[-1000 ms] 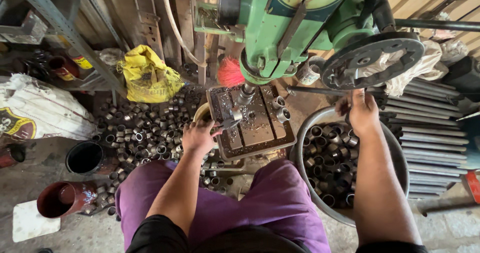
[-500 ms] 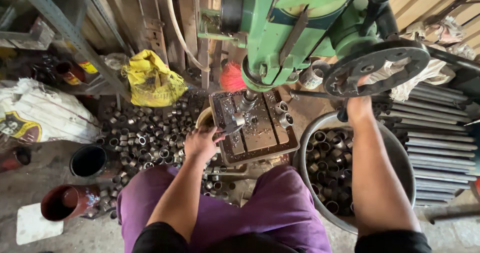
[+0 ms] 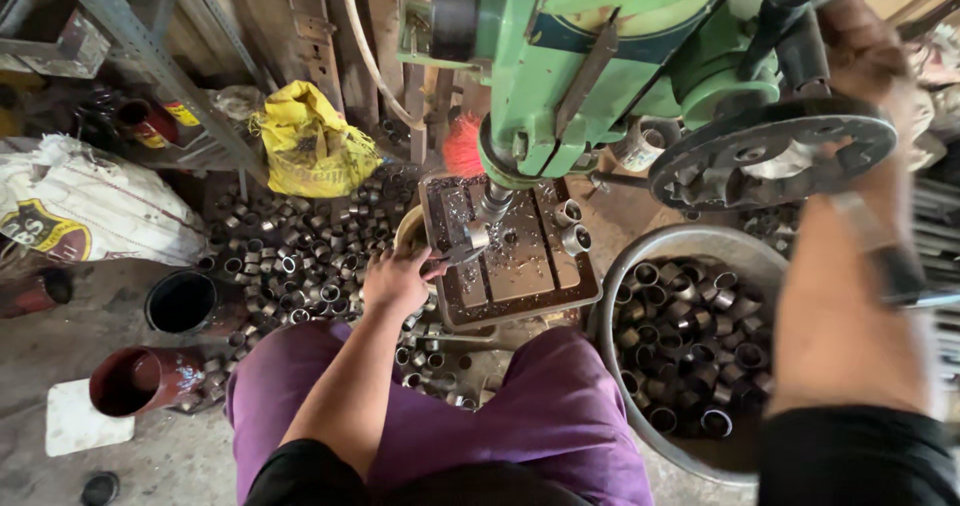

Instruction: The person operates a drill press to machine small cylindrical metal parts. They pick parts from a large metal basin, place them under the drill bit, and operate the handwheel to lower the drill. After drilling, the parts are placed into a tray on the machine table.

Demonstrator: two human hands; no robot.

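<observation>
Far left there's a white printed sack (image 3: 85,216) slumped on the floor, with a red pipe section (image 3: 140,378) and a black pot (image 3: 185,301) lying in front of it. A crumpled yellow bag (image 3: 312,146) sits further back, and below it a big scatter of short metal rings (image 3: 290,246) covers the ground.

The left hand (image 3: 397,278) is down at the near left corner of the drill table (image 3: 510,266), fingers curled round the grey handle of a clamp tool (image 3: 455,254). That tool reaches right, and its far end sits on a small metal ring (image 3: 477,236) directly under the spindle of the green drill press (image 3: 590,56). So the workpiece is just beyond the fingertips, not in the hand itself. Two more rings (image 3: 570,224) stand on the right side of the table, among the swarf.

Purple trousers (image 3: 540,416) fill the bottom middle. To the right, a round metal basin (image 3: 740,256) holds a heap of the same rings.

The right hand (image 3: 865,51) is up high, blurred, at a spoke of the dark feed wheel (image 3: 770,151). Looks wrapped round the handle, but honestly can't tell how tight.
</observation>
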